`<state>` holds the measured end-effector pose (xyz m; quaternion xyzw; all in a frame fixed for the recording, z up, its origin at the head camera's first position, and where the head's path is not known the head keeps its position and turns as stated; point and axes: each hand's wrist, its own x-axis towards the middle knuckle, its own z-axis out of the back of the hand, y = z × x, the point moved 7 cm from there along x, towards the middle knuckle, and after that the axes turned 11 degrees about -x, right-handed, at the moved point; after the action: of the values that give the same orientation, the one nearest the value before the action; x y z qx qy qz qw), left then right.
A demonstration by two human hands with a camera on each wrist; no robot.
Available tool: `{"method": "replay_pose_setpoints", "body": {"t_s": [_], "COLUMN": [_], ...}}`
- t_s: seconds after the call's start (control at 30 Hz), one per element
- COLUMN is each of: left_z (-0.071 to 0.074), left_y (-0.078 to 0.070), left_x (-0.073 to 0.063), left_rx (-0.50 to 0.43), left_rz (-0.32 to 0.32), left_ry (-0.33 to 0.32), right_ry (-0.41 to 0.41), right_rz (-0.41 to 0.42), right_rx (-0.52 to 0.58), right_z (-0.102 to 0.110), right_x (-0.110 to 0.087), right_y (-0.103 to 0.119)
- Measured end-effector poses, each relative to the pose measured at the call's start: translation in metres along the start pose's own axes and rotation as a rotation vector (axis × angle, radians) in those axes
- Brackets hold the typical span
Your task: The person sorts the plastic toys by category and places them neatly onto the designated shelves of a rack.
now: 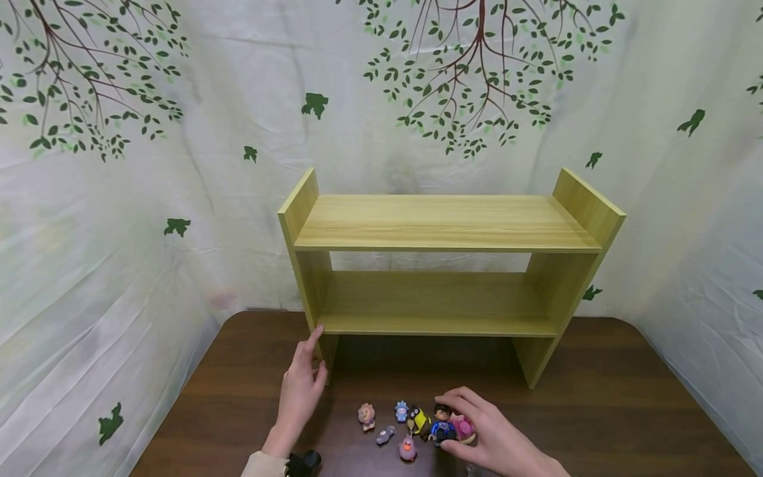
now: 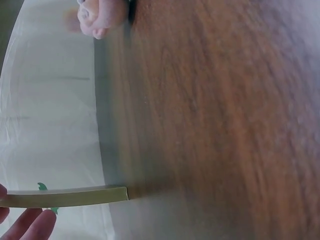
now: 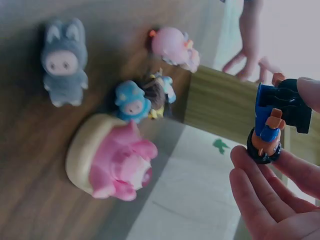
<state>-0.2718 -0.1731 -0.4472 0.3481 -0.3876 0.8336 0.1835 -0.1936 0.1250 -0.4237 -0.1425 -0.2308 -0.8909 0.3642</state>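
Observation:
A toy figure with black hair, a blue top and black legs is pinched between the thumb and fingertips of my right hand. In the right wrist view that toy figure hangs head down in the picture. Beside it on the table sits a pink toy, which shows a cream base in the right wrist view. My left hand holds the left side panel of a two-tier wooden shelf, thumb on one side and fingers on the other. The panel's edge shows in the left wrist view.
Several small toys lie before the shelf: a peach one, a blue one, a grey one, a yellow-and-black one and a round pink one. The brown table meets a leaf-printed curtain.

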Motion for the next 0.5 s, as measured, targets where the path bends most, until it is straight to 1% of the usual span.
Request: {"method": "replay_pose_setpoints", "body": {"t_s": [0.13, 0.27, 0.4, 0.5], "left_z": [0.000, 0.000, 0.000, 0.000], "left_y": [0.000, 0.001, 0.001, 0.000], "left_x": [0.000, 0.000, 0.000, 0.000], "left_rx": [0.006, 0.012, 0.013, 0.008], "left_rz": [-0.021, -0.041, -0.051, -0.052], "left_ry": [-0.010, -0.020, -0.025, -0.030], "right_ry": [-0.057, -0.119, -0.140, -0.152], "right_rz": [0.055, 0.112, 0.112, 0.118], "right_rx": [-0.008, 0.022, 0.055, 0.052], "right_z": [0.009, 0.018, 0.024, 0.028], "right_x": [0.006, 0.011, 0.016, 0.020], "right_y": [0.001, 0.002, 0.001, 0.000]}}
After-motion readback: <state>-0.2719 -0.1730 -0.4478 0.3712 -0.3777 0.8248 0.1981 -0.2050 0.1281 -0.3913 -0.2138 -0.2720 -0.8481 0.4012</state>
